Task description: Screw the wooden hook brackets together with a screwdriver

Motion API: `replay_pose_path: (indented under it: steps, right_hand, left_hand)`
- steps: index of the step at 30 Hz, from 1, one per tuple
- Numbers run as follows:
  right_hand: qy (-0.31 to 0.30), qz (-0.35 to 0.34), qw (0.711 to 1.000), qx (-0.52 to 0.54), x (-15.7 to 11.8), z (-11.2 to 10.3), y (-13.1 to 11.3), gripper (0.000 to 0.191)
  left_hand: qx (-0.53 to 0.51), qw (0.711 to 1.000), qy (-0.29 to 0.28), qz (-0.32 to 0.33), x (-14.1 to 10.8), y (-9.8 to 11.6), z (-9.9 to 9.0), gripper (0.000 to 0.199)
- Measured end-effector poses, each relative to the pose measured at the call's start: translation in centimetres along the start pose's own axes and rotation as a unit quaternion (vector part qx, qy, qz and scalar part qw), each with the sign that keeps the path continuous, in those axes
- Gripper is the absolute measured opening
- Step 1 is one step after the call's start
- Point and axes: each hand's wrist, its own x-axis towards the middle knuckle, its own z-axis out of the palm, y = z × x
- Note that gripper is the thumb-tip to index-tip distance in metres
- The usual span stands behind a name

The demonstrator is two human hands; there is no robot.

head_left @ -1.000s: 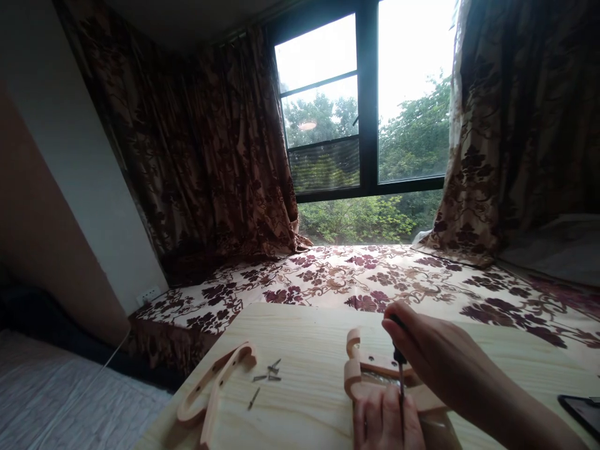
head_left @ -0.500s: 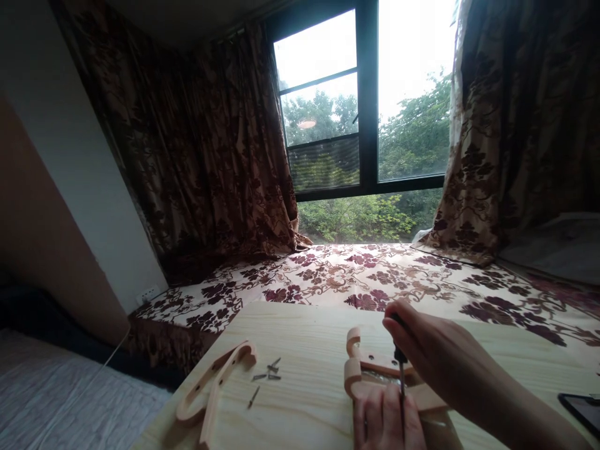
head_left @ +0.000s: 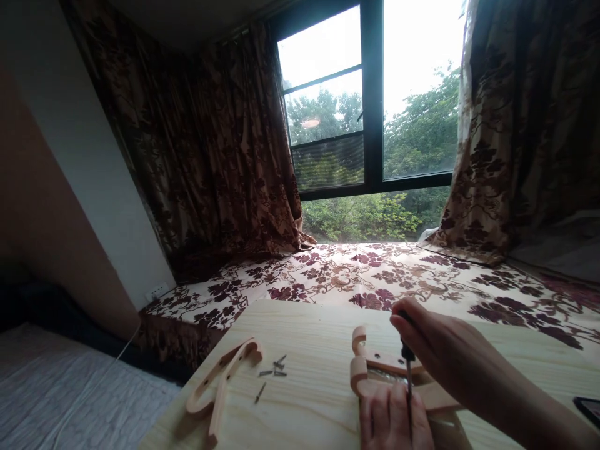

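My right hand (head_left: pixel 440 350) is closed around the dark handle of a screwdriver (head_left: pixel 407 355), whose shaft points down. The shaft passes along the fingers of my left hand (head_left: pixel 394 412), which are closed over a pale wooden hook (head_left: pixel 360 378) at the bottom of the view. The screwdriver's tip is hidden by those fingers. A second wooden hook (head_left: pixel 385 360) with dark screw holes lies just behind the first. Something clear and shiny, perhaps plastic wrap, shows between the two.
Two more curved wooden hooks (head_left: pixel 220 390) lie on the left of the pale wooden board (head_left: pixel 300 319). Several screws (head_left: pixel 280 366) are scattered beside them. A dark-edged device (head_left: pixel 588 409) is at the right edge. Behind stands a flower-patterned window ledge (head_left: pixel 337 275).
The whole view has shifted slightly, so everything appears a little further right. Both hands keep nearly the same pose on the screwdriver and hook.
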Motion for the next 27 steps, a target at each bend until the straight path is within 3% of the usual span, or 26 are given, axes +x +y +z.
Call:
replay_pose_path:
  steps: [5, 10, 13, 17, 20, 25, 27]
  right_hand:
    - [0.006, -0.004, 1.000, 0.002, 0.1, 0.0, 0.0, 0.016]
    - [0.004, -0.005, 1.000, -0.001, 0.2, -0.1, -0.1, 0.017]
    - [0.003, -0.004, 1.000, -0.006, 0.2, -0.2, -0.2, 0.018]
    - [0.002, -0.003, 1.000, -0.014, 0.2, -0.3, -0.3, 0.018]
    - [-0.001, -0.002, 1.000, -0.020, 0.2, -0.4, -0.3, 0.018]
    - [-0.008, 0.000, 1.000, -0.012, 0.3, -0.7, -0.5, 0.019]
    - [-0.014, 0.003, 1.000, -0.006, 0.3, -0.8, -0.6, 0.019]
  left_hand:
    - [0.002, 0.995, -0.060, 0.081, -0.7, -0.6, -0.1, 0.014]
    - [0.012, 0.996, -0.067, 0.052, -2.2, -0.7, 0.3, 0.015]
    - [0.000, 0.999, -0.034, 0.037, -1.9, -0.1, 0.6, 0.013]
    - [-0.007, 1.000, -0.013, -0.016, -0.9, 0.4, 0.4, 0.027]
    - [-0.029, 0.999, -0.036, -0.003, -0.5, 0.3, 0.1, 0.034]
    - [-0.034, 0.999, -0.009, -0.003, -0.3, 0.1, 0.1, 0.035]
    - [-0.027, 0.999, -0.035, 0.021, -0.1, -0.2, -0.2, 0.035]
